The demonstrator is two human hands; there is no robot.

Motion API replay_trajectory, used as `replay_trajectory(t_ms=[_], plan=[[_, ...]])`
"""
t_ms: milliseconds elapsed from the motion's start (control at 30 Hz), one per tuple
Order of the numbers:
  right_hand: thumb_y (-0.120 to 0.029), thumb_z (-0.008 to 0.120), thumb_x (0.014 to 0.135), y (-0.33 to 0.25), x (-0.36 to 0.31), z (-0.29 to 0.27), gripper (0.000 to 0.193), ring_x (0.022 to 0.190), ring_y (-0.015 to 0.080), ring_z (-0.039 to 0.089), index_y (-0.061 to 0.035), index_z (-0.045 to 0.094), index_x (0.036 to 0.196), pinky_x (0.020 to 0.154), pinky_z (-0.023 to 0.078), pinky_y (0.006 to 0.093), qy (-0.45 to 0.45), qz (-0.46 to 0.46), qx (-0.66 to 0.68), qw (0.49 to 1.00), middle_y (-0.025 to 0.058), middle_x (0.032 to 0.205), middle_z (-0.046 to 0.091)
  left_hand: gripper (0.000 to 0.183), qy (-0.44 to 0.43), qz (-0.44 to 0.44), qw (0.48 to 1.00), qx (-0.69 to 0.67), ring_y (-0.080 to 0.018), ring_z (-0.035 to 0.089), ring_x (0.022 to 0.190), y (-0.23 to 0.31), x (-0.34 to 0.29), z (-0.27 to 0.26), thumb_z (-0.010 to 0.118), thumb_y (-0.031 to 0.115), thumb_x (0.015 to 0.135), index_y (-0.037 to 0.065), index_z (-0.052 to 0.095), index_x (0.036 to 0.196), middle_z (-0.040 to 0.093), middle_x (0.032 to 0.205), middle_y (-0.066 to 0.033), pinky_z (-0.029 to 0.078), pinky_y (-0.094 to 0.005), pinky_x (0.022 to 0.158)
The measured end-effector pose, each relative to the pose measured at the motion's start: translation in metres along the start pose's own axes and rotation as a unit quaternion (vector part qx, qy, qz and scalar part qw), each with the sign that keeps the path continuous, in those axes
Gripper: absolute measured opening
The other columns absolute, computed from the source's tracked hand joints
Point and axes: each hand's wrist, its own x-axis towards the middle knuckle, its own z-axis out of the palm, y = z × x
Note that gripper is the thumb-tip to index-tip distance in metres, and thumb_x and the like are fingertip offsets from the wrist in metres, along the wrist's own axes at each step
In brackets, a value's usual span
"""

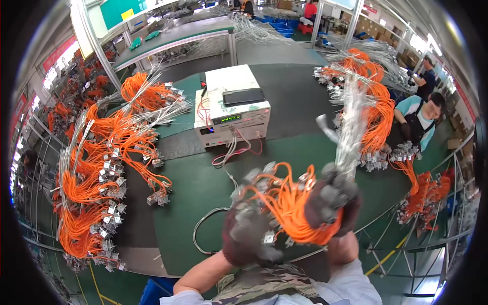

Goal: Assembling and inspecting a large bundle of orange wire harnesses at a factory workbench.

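My right hand (333, 198), in a dark glove with grey fingers, is closed around a bundle of orange cables (285, 203) just above the near part of the green bench mat. Long silver wire ends (352, 127) rise from that fist, blurred by motion. The orange loops sweep leftward to small metal connectors. My left hand (246, 234), gloved too, is beside the bundle's connector end; motion smears its fingers, so their grip is unclear. Beyond the hands stands a white electronic tester (231, 119) with a lit green display and leads running toward my left hand.
Heaps of orange cables (84, 185) with metal connectors line the bench's left side. Another orange pile (378, 119) lies at the right. A dark phone (244, 97) rests on the tester. At the right, a co-worker (419, 119) leans beside the bench. A metal rail (406, 250) runs below.
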Motion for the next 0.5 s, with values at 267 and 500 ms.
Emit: replay_trajectory(t_ms=[267,500], plan=[[-0.031,0.051,0.110,-0.115,-0.057,0.064,0.027,0.062,0.0118,0.056,-0.0108,0.060,0.125,0.058,0.051,0.0332,-0.073,-0.271,-0.236,0.930,-0.0041,0.075,0.056,0.073,-0.150,-0.111,0.980,0.070,-0.0476,0.060,0.118,-0.079,-0.105,0.039,0.081,0.045,0.088,0.001,0.053,0.140,0.062,0.131,-0.0264,0.049,-0.0580,0.101],[-0.028,0.050,0.111,-0.146,-0.003,-0.035,0.019,0.063,0.0119,0.053,-0.0133,0.061,0.108,0.061,0.047,0.0319,0.191,-0.325,-0.353,0.856,-0.0038,0.074,0.054,0.063,-0.374,-0.047,0.920,0.105,-0.0469,0.056,0.129,-0.067,-0.173,0.088,0.074,0.049,0.091,0.006,0.061,0.134,0.062,0.136,-0.0257,0.041,-0.0602,0.112]])
